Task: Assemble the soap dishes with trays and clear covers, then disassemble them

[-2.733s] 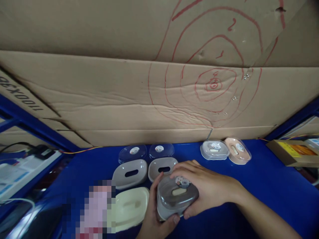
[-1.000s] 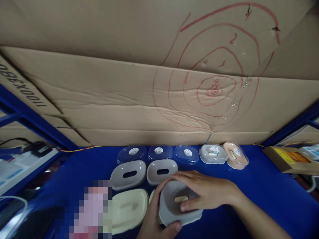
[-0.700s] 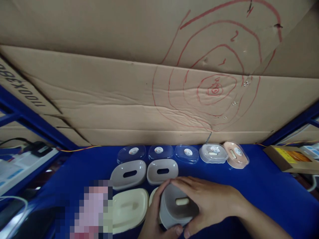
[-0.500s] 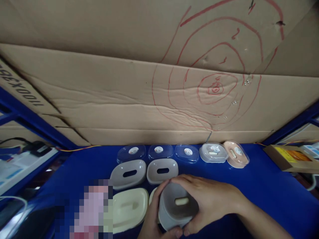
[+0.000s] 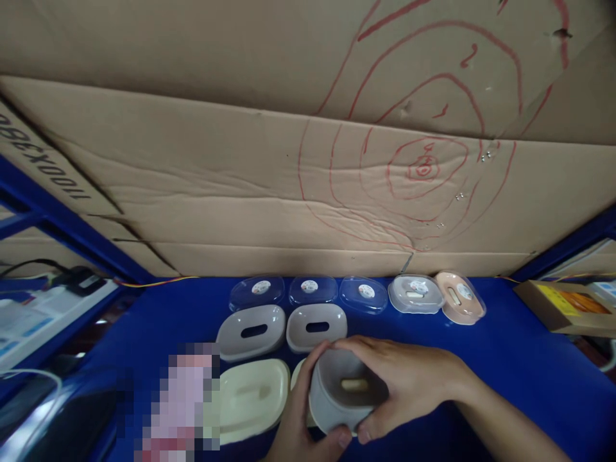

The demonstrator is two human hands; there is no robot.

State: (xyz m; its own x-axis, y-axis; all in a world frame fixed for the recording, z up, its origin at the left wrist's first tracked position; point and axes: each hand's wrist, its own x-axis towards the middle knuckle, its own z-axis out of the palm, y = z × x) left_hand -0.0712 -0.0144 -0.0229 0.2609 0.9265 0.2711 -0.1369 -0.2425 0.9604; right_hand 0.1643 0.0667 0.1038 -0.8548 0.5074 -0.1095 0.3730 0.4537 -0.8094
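Between my two hands is a grey soap dish (image 5: 353, 375), tilted, with a cream-coloured part showing through the slot in its floor. My left hand (image 5: 303, 417) wraps its left side, thumb low at the front. My right hand (image 5: 404, 385) closes round its right side, fingers over the far rim. Behind it sit two grey slotted trays, a left one (image 5: 230, 343) and a right one (image 5: 293, 327). A cream tray (image 5: 255, 398) lies left of my hands. Another cream piece (image 5: 298, 370) is mostly hidden behind my left hand.
Three clear lids, including a left one (image 5: 245, 296), line the back beside a lidded grey soap dish (image 5: 404, 298) and a lidded peach one (image 5: 450, 305). Marked cardboard (image 5: 216, 167) stands behind. A power strip (image 5: 38, 327) is left, a cardboard box (image 5: 539, 308) right.
Both hands keep hold of the grey soap dish, which is tipped so that more of its near outer wall shows. The whole view has shifted slightly.
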